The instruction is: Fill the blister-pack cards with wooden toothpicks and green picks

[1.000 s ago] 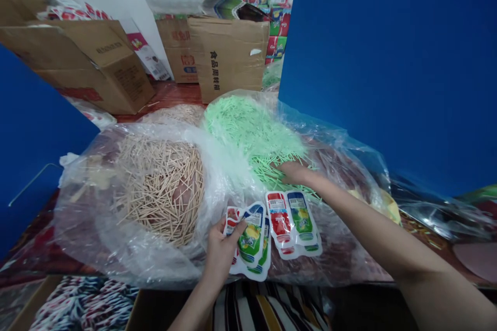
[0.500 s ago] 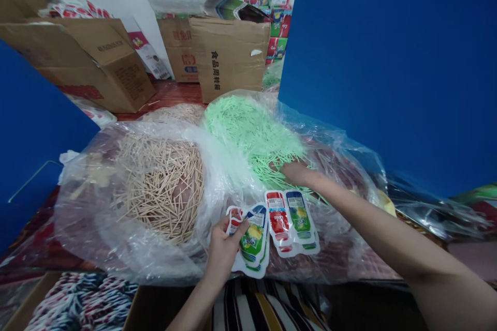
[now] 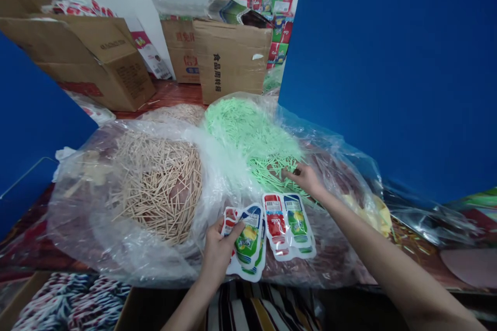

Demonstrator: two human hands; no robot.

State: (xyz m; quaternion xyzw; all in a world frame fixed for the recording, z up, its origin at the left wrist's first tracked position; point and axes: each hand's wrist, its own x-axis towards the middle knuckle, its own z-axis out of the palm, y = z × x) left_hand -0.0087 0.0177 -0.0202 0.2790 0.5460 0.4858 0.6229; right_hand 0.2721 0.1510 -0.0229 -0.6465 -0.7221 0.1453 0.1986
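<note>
My left hand [image 3: 219,251] grips several overlapping bottle-shaped packets [image 3: 248,240], printed in red and in green and blue, at the front of the table. My right hand [image 3: 306,178] is at the near right edge of a pile of thin green sticks [image 3: 267,139]. Its thumb and finger are pinched together on what looks like a green stick; how many is too small to tell. Between my hands and a little nearer lies a flat stack of paired red cola and green-blue packets [image 3: 289,225]. The green pile rests on clear plastic sheeting [image 3: 221,170].
A pile of beige sticks [image 3: 163,186] lies on plastic at the left. Cardboard boxes [image 3: 233,62] stand at the back, another box [image 3: 112,62] at back left. Blue panels [image 3: 388,72] flank the table. Below the front edge, an open box holds many striped packets [image 3: 93,300].
My right hand has lifted back out of the green sticks, slightly to the right, and its fingers now show pinched. My left hand keeps its packets and has barely shifted.
</note>
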